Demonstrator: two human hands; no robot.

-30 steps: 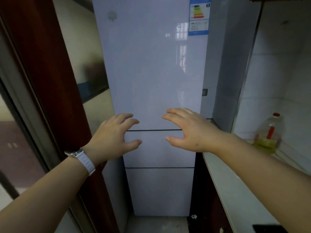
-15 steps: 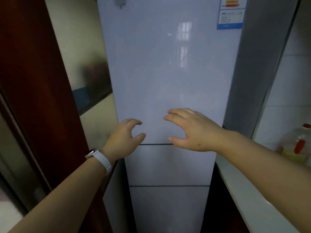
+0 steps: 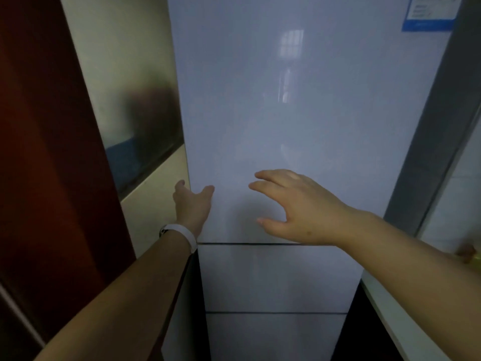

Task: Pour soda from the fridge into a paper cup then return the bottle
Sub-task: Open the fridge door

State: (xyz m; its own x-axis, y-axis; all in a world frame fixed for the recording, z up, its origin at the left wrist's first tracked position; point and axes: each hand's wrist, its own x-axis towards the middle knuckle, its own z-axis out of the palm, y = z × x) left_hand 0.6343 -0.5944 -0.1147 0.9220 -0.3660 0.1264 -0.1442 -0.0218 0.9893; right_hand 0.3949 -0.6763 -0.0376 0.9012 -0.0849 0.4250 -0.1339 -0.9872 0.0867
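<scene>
A tall white fridge (image 3: pixel 299 100) fills the middle of the head view, all its doors closed. My left hand (image 3: pixel 192 204), with a white watch band on the wrist, is at the left edge of the upper door just above the seam; its fingers reach round the edge and the thumb lies on the front. My right hand (image 3: pixel 296 209) hovers in front of the lower part of the same door, fingers spread and holding nothing. No soda bottle or paper cup is in view.
Two lower fridge drawers (image 3: pixel 273 277) sit under the upper door. A dark red door frame (image 3: pixel 39 152) stands close on the left. A pale countertop (image 3: pixel 406 321) runs along the right, with a yellowish bottle (image 3: pixel 468 252) at the frame's edge.
I have moved closer to the fridge. My left hand went from hovering before the door to its left edge, fingers round it. My right hand stays spread near the door.
</scene>
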